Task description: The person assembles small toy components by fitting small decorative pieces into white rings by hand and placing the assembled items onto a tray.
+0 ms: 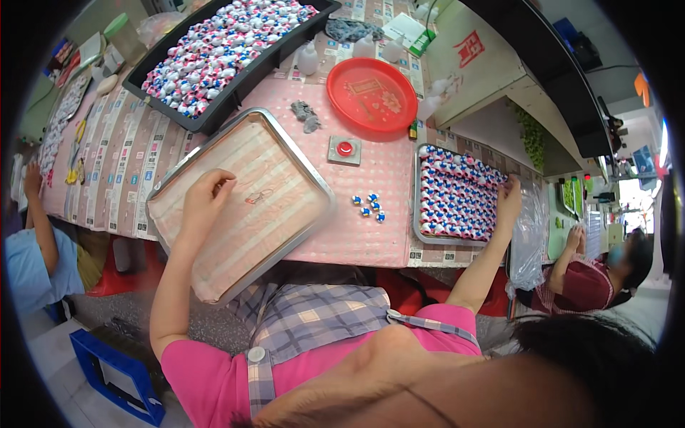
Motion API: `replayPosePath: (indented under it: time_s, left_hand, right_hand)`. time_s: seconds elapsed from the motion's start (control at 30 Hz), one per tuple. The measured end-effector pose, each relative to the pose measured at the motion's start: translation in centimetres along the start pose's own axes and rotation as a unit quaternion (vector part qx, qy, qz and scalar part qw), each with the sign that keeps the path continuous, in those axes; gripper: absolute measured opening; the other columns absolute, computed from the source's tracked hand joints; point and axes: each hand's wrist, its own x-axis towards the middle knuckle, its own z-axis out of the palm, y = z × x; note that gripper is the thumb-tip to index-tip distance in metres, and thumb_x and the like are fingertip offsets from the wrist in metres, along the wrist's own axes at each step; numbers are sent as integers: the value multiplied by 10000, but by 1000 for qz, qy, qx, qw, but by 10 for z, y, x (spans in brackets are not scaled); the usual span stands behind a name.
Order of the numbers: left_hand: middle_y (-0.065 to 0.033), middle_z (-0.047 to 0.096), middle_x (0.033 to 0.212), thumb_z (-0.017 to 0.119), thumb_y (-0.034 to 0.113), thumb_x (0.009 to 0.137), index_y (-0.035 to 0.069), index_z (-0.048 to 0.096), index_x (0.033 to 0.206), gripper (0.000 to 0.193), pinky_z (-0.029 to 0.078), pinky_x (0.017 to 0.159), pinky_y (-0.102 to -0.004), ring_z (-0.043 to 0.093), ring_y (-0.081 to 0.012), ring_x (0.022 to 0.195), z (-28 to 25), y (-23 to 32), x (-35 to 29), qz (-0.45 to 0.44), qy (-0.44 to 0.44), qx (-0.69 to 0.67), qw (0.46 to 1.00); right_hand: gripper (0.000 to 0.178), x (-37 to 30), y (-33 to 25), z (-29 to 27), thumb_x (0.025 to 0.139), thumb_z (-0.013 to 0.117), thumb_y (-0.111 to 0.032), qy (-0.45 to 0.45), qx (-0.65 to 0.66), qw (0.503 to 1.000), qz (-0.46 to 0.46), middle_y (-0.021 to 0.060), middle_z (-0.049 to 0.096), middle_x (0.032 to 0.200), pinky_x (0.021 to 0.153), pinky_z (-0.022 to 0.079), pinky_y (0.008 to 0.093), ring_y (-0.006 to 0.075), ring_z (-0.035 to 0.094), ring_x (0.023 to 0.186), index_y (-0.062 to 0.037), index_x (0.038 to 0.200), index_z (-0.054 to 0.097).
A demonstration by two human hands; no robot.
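Note:
My left hand (208, 194) hangs over a metal tray lined with pale cloth (300, 164), which lies at an angle before me. Its fingers are curled together, and anything between them is hidden. At the right, my right hand (509, 198) is at the right edge of a second metal tray (416, 207). Rows of small round pieces (457, 196) painted white, blue and pink fill that tray. The fingertips are closed at the end of a row, on something too small to make out. Several loose blue-and-white pieces (369, 207) lie on the pink tablecloth (342, 246) between the trays.
A black bin (242, 100) heaped with similar pieces stands at the back left. Farther back are a red round plate (367, 93), a red-buttoned device (345, 150), a grey rag (307, 116) and squeeze bottles (308, 58). Co-workers (43, 250) sit at both sides.

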Motion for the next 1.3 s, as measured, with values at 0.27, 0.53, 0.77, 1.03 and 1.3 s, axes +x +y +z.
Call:
replayPosePath:
  time_s: [0.27, 0.53, 0.77, 1.03, 1.3]
  left_hand:
    - [-31, 560, 708, 582, 109, 802, 1, 581, 872, 128, 390, 551, -217, 463, -80, 578, -8, -18, -4, -41, 4, -16, 999]
    - [-5, 557, 698, 580, 111, 819, 4, 586, 864, 116, 393, 557, -201, 467, -57, 588, -30, -28, -12, -38, 62, -22, 997]
    - [3, 561, 667, 578, 158, 826, 19, 601, 874, 149, 405, 562, -211, 479, -60, 592, -55, -48, -42, -93, 154, -38, 983]
    - [-2, 527, 692, 560, 130, 843, 32, 537, 958, 154, 376, 482, -196, 469, -53, 561, -65, -84, -130, -150, 340, -111, 922]
    - [-47, 574, 931, 551, 283, 860, -12, 497, 1099, 384, 445, 678, -236, 524, -98, 794, -13, -65, -165, -310, 121, -327, 885]
  right_hand:
    - [305, 3, -71, -19, 798, 573, -136, 5, 15, 999, -37, 116, 572, 933, 734, 445, 342, 261, 569, 836, -71, 1091, 524]
    - [187, -7, -139, -16, 789, 566, -97, -18, 72, 984, -165, 137, 573, 936, 752, 432, 359, 312, 554, 868, -39, 967, 572]
    - [299, -79, -220, 29, 693, 615, -47, -189, 194, 899, -345, 135, 558, 1016, 819, 422, 364, 307, 519, 957, -44, 989, 572]
    - [398, -120, -242, 53, 626, 699, -145, -236, 248, 851, -397, 143, 524, 1033, 842, 391, 381, 309, 485, 977, -49, 992, 576]
    - [163, -126, -238, 69, 679, 660, -95, -135, 224, 883, -390, 137, 518, 854, 722, 389, 394, 310, 476, 824, -34, 804, 577]
